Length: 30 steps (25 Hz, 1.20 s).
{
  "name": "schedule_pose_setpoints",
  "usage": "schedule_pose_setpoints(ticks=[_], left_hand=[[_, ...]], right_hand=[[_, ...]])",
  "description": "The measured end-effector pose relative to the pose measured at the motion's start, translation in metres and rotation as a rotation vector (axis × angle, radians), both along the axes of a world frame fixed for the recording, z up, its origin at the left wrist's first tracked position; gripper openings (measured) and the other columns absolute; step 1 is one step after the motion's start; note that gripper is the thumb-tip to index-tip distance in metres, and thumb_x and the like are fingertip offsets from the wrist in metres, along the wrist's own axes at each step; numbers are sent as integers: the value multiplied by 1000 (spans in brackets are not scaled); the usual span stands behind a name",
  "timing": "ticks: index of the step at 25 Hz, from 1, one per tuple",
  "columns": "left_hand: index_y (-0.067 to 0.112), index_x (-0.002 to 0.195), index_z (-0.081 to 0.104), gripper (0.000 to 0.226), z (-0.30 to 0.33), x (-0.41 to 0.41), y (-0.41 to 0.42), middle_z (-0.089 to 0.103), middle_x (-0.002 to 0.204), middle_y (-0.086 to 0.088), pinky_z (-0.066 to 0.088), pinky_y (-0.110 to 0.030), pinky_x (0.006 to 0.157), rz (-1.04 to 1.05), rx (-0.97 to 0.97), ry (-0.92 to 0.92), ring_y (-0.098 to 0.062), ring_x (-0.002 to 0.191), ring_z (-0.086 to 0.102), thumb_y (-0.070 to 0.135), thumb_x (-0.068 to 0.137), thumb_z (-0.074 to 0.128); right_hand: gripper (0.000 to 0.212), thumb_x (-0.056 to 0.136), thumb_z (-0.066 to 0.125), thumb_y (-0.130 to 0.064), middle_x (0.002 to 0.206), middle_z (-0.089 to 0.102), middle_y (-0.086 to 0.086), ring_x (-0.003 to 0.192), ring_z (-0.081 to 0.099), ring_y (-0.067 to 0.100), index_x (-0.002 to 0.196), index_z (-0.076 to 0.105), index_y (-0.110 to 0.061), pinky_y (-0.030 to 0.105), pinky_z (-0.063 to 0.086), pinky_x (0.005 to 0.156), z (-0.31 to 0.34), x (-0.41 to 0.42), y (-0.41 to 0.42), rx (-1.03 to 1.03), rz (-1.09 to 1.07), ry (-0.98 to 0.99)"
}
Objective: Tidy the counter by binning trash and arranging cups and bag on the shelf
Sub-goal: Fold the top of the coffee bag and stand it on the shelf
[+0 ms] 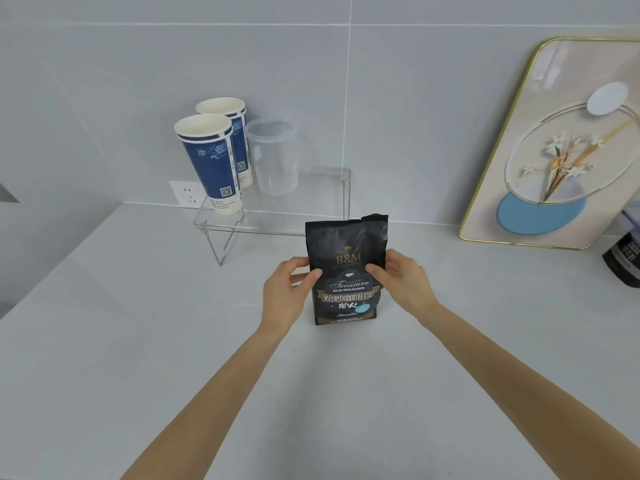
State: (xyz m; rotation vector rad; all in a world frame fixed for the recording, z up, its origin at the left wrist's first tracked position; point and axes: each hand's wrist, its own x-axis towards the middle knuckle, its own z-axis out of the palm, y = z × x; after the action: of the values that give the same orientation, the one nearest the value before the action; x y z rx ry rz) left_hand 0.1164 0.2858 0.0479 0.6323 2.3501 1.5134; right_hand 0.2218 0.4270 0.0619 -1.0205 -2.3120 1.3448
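A black coffee bag [347, 244] with gold lettering stands upright on the white counter, just in front of the right end of a clear acrylic shelf [311, 225]. My left hand [287, 292] grips the bag's left edge and my right hand [401, 282] grips its right edge, thumbs on the front. On the shelf's left part stand two blue-and-white paper cups [211, 161], one behind the other, and a clear plastic cup [273, 157] beside them.
A gold-framed picture [554, 147] leans against the tiled wall at the right. A dark packet [623, 261] sits at the far right edge. A wall socket [187, 194] lies behind the shelf. The counter's left edge runs diagonally at the left.
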Motion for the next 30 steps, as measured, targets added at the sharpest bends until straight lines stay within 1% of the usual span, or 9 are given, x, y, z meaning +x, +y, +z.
schedule_pose_setpoints(ticks=[2,3,6,9,14,18,23,27,30], left_hand=[[9,96,59,14,2,0,2,64,104,-1,41,-7,61,21,-31,30,-18,87,60,19,87,57],[10,91,57,9,3,-1,2,65,100,-1,41,-15,62,31,-48,46,-19,86,61,19,87,56],[16,80,48,12,7,-4,2,63,91,0,41,-29,75,51,-47,49,-24,82,61,21,87,56],[18,80,47,13,18,-9,0,61,89,1,43,-32,78,36,-56,70,-26,77,60,24,88,55],[15,84,50,10,48,-24,-4,62,92,-2,55,-45,85,22,19,101,-28,85,62,24,87,55],[16,87,51,9,79,-35,-2,64,93,-3,54,-44,84,41,44,199,-25,80,61,25,87,55],[11,94,59,15,117,-63,11,65,93,-2,53,-49,87,70,107,300,-23,80,60,24,86,57],[21,86,56,3,138,-94,33,66,93,-4,52,-52,88,68,161,303,-29,94,63,24,85,58],[17,90,59,7,148,-113,52,61,90,-1,52,-53,88,100,172,314,-30,99,61,22,86,58]], right_hand=[[13,86,59,-18,104,70,17,88,62,27,91,58,-6,33,48,77,2,0,-1,-28,-13,25],[8,85,61,-17,103,70,17,86,61,27,83,58,-10,32,47,74,3,-1,-2,-32,-20,30],[18,83,63,-19,97,71,18,89,65,32,69,52,-17,39,52,78,5,-3,-4,-19,-35,48],[12,84,63,-20,97,71,15,86,65,27,79,56,-12,43,54,86,13,-7,-2,-57,-48,106],[18,82,65,-18,83,70,11,76,65,21,85,65,0,41,56,84,40,-17,1,-85,1,174],[20,82,65,-15,87,72,16,75,66,22,88,67,4,42,57,84,70,-30,6,-75,21,235],[18,83,64,-15,86,70,11,75,66,20,91,68,1,38,57,82,111,-53,18,-60,45,324],[17,84,63,-16,87,70,11,81,67,22,91,68,-1,41,58,82,132,-78,33,-46,39,377],[10,84,63,-17,86,70,10,80,67,22,87,68,-9,44,57,84,138,-100,49,-50,21,394]])
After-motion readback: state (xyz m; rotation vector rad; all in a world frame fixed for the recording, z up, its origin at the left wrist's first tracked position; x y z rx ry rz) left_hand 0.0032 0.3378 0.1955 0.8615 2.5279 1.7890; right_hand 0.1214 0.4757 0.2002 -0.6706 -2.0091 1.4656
